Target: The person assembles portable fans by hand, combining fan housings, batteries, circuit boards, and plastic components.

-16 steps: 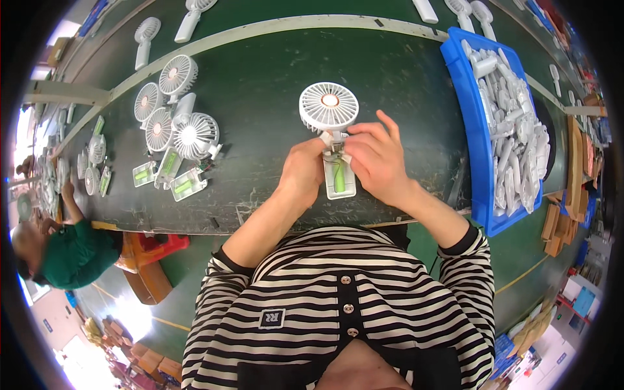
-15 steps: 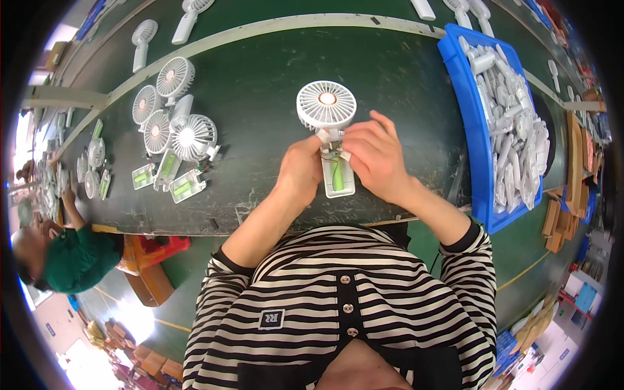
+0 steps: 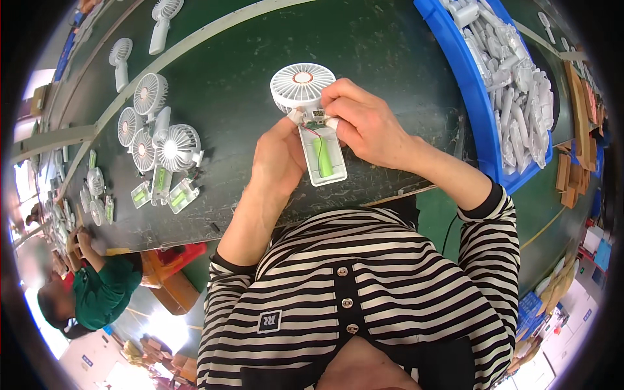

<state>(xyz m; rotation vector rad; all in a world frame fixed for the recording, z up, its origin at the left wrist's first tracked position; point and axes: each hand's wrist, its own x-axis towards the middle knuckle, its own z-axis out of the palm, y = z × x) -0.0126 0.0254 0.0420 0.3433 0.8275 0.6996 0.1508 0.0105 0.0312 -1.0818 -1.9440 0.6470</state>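
Observation:
A white handheld fan (image 3: 302, 78) with a copper-coloured centre ring lies before me, its handle casing (image 3: 338, 170) open toward me. Inside the casing are a green cylindrical battery (image 3: 322, 156) and thin wires. My left hand (image 3: 281, 153) grips the left side at the neck, its thumb tip in a white cover. At the right, my right hand (image 3: 367, 123) is closed on the neck, its fingers by the rim of the fan head and its covered thumb next to a small circuit board (image 3: 317, 114). The fingertips partly hide the neck joint.
Several fans (image 3: 151, 94) with opened handles and green batteries lie in a cluster to the left on the dark green table (image 3: 227, 97). A blue crate (image 3: 478, 97) of white plastic casings stands at the right. Further left, a co-worker in a green top (image 3: 104, 292) sits at the table.
My view has turned, shifting the whole scene. My right fingers have moved up against the rim of the fan head, and the circuit board at the neck shows more plainly.

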